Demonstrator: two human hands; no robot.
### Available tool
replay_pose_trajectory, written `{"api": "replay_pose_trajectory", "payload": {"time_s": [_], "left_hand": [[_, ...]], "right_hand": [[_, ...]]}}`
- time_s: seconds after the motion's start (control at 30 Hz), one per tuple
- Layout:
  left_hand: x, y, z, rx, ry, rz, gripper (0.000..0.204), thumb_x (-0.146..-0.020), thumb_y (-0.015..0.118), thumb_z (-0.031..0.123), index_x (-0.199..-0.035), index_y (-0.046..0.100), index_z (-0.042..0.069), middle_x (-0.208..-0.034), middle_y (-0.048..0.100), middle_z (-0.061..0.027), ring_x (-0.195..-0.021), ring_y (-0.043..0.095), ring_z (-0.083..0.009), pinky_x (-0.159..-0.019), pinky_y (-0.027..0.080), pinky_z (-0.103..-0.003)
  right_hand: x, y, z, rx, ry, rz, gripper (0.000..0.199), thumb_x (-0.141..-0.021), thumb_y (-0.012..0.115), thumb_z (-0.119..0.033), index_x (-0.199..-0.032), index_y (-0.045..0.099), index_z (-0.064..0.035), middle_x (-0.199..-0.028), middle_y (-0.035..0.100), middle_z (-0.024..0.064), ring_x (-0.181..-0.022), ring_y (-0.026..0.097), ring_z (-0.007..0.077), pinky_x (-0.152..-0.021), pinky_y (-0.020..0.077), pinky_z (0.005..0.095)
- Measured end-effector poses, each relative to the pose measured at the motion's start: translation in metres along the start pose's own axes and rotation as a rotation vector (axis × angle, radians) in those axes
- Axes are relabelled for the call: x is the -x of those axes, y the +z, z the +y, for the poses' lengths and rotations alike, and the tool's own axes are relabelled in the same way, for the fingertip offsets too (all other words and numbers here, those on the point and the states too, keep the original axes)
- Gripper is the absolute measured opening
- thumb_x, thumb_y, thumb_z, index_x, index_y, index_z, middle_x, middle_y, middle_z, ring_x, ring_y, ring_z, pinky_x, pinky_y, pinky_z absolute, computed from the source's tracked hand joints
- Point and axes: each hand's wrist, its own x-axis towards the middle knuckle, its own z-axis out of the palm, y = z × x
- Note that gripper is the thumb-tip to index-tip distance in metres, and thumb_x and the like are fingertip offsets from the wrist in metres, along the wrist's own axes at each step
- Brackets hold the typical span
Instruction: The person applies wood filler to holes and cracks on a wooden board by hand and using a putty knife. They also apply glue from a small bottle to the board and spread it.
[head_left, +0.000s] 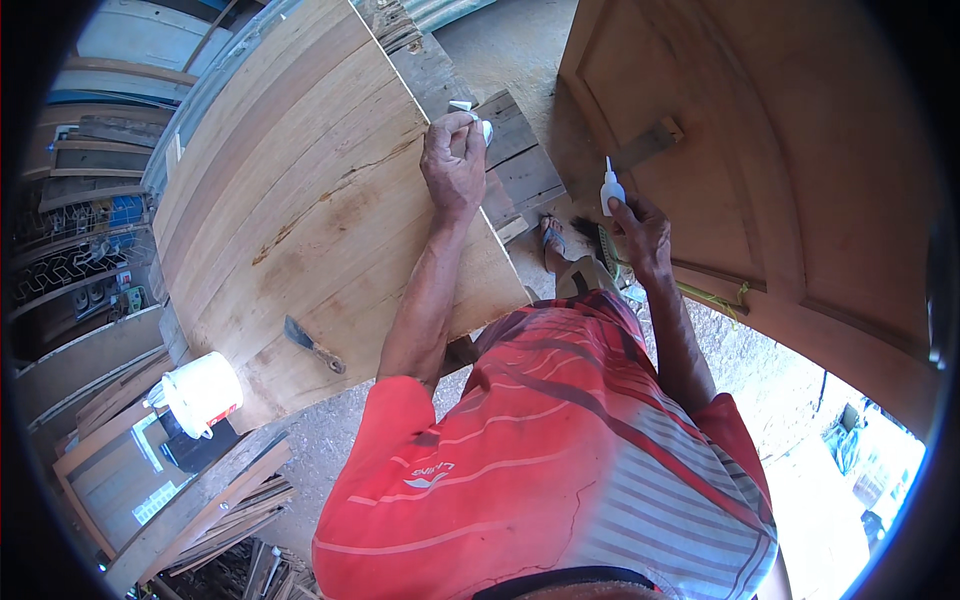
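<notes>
My right hand (642,235) is closed around the lower part of a small white squeeze bottle (611,188), which stands upright with its narrow pointed nozzle up. Over the far right edge of a large wooden panel (330,200), my left hand (455,165) pinches something small and white (487,132). A white pointed tip (460,105) shows just beyond those fingers; whether both white bits belong to one thing I cannot tell. A putty knife (312,345) lies on the panel near its front edge, left of my left forearm.
A white bucket (205,393) stands at the panel's near left corner. To the right leans a large brown wooden door (740,150). Weathered boards (515,150) lie beyond the panel's right edge. Stacked wood strips (225,510) fill the lower left.
</notes>
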Motion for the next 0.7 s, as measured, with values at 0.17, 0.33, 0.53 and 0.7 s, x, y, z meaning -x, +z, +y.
{"api": "replay_pose_trajectory", "payload": {"time_s": [0.17,0.33,0.53,0.7], "left_hand": [[0.000,0.002,0.002,-0.012,0.073,-0.017,0.015,-0.098,0.077,0.004,-0.111,0.068,0.006,-0.109,0.077,-0.0101,-0.099,0.072,-0.0219,-0.089,0.060,-0.037],[-0.001,0.003,0.003,-0.047,0.062,-0.022,0.017,-0.099,0.076,0.004,-0.112,0.066,0.006,-0.109,0.076,-0.0099,-0.098,0.073,-0.0225,-0.088,0.061,-0.037],[-0.003,0.004,0.007,-0.016,0.055,0.019,0.018,-0.100,0.077,0.008,-0.113,0.066,0.005,-0.107,0.075,-0.0097,-0.100,0.073,-0.0228,-0.089,0.060,-0.038],[-0.002,0.001,0.007,-0.035,0.014,-0.010,0.017,-0.100,0.078,0.008,-0.111,0.066,0.004,-0.108,0.075,-0.0101,-0.099,0.073,-0.0212,-0.089,0.060,-0.037]], "right_hand": [[-0.001,0.000,0.002,-0.023,-0.001,-0.020,0.042,-0.102,0.077,-0.031,-0.121,0.074,0.0061,-0.088,0.071,0.0033,-0.075,0.061,0.0086,-0.071,0.0516,0.0287],[-0.001,0.000,-0.001,0.015,-0.003,-0.009,0.041,-0.102,0.077,-0.031,-0.121,0.075,0.0054,-0.088,0.071,0.0035,-0.076,0.061,0.0088,-0.071,0.0517,0.0288],[-0.003,0.003,-0.002,-0.003,-0.008,0.006,0.038,-0.101,0.078,-0.032,-0.116,0.076,0.0029,-0.084,0.070,0.0018,-0.075,0.061,0.0083,-0.070,0.0503,0.0288],[-0.002,0.008,-0.009,0.004,-0.019,0.006,0.039,-0.101,0.078,-0.032,-0.117,0.076,0.0033,-0.085,0.070,0.0017,-0.074,0.061,0.0082,-0.070,0.0502,0.0287]]}}
